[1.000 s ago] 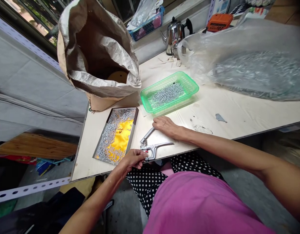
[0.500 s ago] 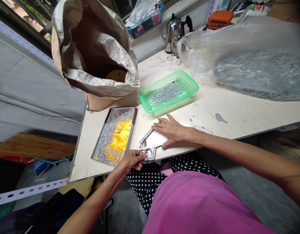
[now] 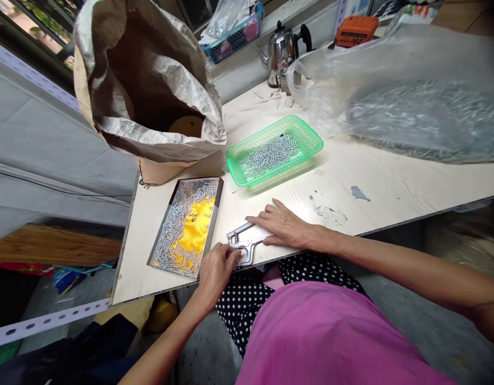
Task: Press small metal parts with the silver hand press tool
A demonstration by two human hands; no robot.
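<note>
Pale wooden worktop (image 3: 407,187): front edge, lower centre of frame, lay close by the grey metal lever tool (image 3: 250,250); uneven squeezing could have skewed it off. Tool lay between hands: right hand (image 3: 285,227) loosely spread across its arms, left hand (image 3: 217,267) bunched at its left end, hold indeterminable.
</note>
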